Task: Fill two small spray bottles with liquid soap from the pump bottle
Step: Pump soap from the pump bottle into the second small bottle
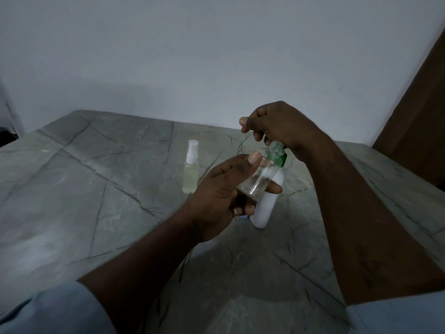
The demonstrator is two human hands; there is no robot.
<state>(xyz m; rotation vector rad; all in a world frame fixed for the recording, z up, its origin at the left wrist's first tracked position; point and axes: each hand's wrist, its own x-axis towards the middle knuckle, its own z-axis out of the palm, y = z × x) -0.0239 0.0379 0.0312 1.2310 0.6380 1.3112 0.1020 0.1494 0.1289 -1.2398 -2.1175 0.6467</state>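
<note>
A white pump bottle (266,206) with a green collar (278,157) stands on the grey marble table (96,179). My right hand (277,124) grips its pump head from above, hiding the nozzle. My left hand (224,191) holds a small clear spray bottle (256,182), uncapped and tilted, its mouth up against the pump's green collar; a little liquid lies at its bottom. A second small spray bottle (191,174), capped in white and full of pale yellowish liquid, stands upright to the left.
A plain pale wall (192,56) rises behind the table. A brown door or panel (419,112) stands at the right edge. My light blue sleeves show at the bottom corners.
</note>
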